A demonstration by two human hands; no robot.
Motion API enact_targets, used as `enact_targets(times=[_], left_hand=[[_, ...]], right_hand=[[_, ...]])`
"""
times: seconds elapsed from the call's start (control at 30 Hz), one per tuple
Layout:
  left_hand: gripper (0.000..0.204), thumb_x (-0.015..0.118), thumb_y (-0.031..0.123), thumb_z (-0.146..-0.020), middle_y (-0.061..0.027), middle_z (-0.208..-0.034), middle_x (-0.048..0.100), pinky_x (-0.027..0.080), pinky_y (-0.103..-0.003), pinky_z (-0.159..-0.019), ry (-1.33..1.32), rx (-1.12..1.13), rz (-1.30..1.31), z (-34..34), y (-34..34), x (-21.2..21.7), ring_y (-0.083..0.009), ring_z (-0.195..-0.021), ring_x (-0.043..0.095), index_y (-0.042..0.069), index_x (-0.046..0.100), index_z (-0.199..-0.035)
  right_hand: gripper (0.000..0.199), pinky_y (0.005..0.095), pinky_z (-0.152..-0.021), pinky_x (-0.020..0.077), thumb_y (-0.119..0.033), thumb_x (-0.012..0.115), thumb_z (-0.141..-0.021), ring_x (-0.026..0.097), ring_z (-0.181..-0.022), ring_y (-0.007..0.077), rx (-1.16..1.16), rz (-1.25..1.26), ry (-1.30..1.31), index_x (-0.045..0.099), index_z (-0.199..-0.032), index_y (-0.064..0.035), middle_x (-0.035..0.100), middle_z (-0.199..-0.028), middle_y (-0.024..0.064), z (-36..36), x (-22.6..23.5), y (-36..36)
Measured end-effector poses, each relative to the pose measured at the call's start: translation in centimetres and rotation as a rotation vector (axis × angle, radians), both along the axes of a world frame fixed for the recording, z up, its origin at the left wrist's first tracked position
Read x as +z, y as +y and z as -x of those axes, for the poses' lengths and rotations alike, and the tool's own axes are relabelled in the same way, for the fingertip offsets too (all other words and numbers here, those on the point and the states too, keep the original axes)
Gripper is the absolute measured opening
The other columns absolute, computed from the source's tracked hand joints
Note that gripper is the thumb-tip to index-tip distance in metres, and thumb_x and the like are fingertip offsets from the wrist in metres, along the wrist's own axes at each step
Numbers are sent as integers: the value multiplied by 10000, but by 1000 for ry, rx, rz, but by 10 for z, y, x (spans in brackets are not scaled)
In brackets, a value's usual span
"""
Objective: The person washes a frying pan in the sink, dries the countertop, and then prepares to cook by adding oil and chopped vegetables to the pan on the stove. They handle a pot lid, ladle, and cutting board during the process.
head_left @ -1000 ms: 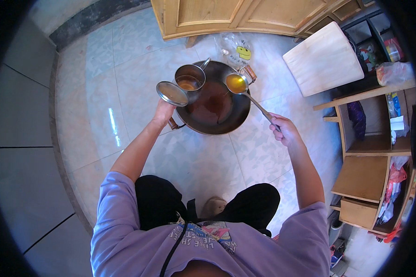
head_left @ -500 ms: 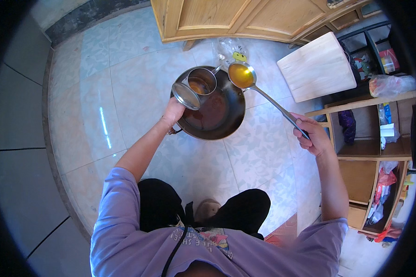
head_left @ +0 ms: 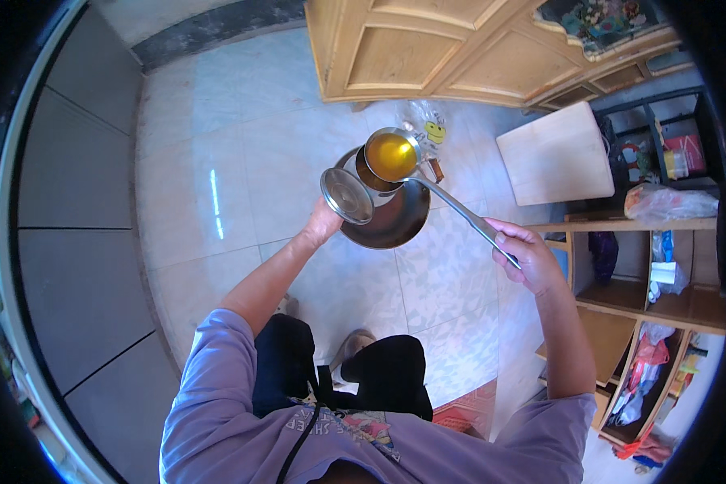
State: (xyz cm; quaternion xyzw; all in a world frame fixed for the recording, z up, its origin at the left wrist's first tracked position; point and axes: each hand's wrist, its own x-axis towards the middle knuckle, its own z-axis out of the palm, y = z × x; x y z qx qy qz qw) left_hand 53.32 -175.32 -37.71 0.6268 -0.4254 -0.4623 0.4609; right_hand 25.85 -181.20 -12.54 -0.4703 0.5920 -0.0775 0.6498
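Below, a floor (head_left: 242, 161) of pale, glossy marbled tiles is seen, streaked by a bright reflection, with grey panels along its left side. A wooden cabinet (head_left: 427, 48) with panelled doors is set at the top, and open wooden shelves (head_left: 645, 274) crowded with bags are ranged on the right, beside a pale square board (head_left: 557, 153).

A round, dark metal pan (head_left: 395, 222), shallow and smooth, is gripped at its near rim by the left hand (head_left: 324, 222); a small shiny round lid (head_left: 346, 195) is seen just above that hand, though whether it is also clasped cannot be told. A steel cup (head_left: 373, 179) is seen at the pan's far rim. A long-handled steel ladle (head_left: 391, 156), its bowl filled with amber liquid, is held over the cup, its handle being clenched by the right hand (head_left: 528, 258).
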Motion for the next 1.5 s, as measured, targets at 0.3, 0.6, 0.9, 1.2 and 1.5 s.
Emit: enact_targets(times=[0.3, 0.6, 0.9, 1.2, 1.5], left_hand=[[336, 528, 198, -812, -91, -1037, 563, 440, -321, -798, 104, 158, 26, -58, 52, 191, -183, -950, 524, 23, 484, -1096], [324, 476, 243, -812, -154, -993, 585, 435, -357, -790, -105, 363, 134, -154, 111, 344, -241, -930, 546, 9, 533, -1029], [258, 512, 196, -793, -151, -874, 614, 441, -338, -731, 2, 603, 74, -274, 199, 441, -208, -832, 558, -7, 579, -937], [223, 531, 184, -789, -38, -770, 584, 417, -286, -627, 93, 983, 131, -349, 291, 479, -107, -718, 476, 5, 613, -894], [128, 491, 189, -773, 53, -562, 380, 257, -225, -468, 290, 1311, 293, -414, 339, 489, -61, -506, 318, 105, 521, -681]], right_hand=[[359, 181, -340, 228, -113, 454, -837, 302, -397, 33, 298, 50, -8, 469, -1186, -27, 470, -591, 8, -72, 162, -12], [375, 175, -302, 225, -73, 423, -833, 295, -329, 40, 542, -62, -102, 437, -1205, -26, 489, -591, 37, -189, 299, -11], [355, 157, -296, 216, -69, 411, -840, 278, -331, 24, 822, -83, -172, 443, -1188, -7, 489, -593, 32, -355, 394, 23], [365, 144, -298, 253, -65, 416, -840, 306, -327, 21, 1185, -109, -200, 426, -1196, 15, 506, -607, 46, -524, 429, 56], [396, 149, -297, 255, -81, 411, -839, 316, -334, 15, 1519, -59, -188, 386, -1221, 22, 491, -622, 32, -677, 448, 84]])
